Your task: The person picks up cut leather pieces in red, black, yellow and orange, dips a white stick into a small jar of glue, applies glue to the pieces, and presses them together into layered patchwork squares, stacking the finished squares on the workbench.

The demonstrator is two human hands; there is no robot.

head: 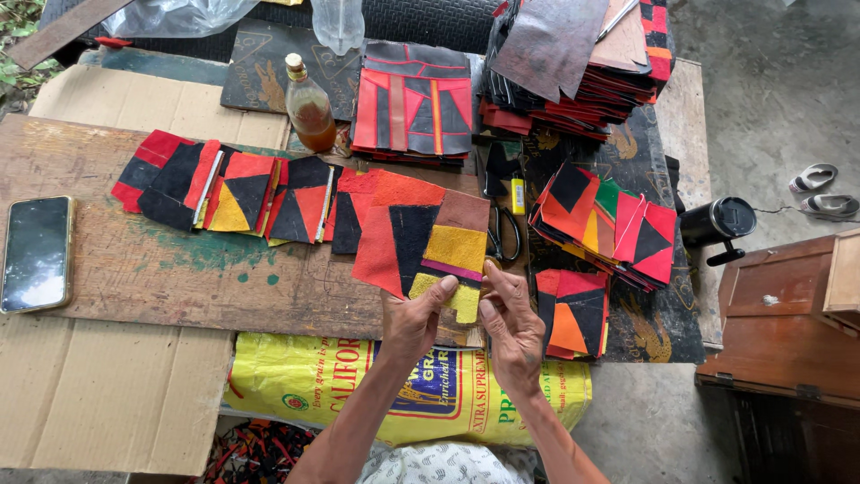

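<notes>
Patchwork square (428,246): red, black, yellow, brown pieces; tilted, held above wooden board.

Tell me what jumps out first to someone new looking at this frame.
Centre frame, the left hand and right hand hold a patchwork square of red, black, brown and yellow pieces over a worn wooden board. Similar bright squares lie in a row to the left and in stacks to the right. A dark phone lies at the far left edge.
</notes>
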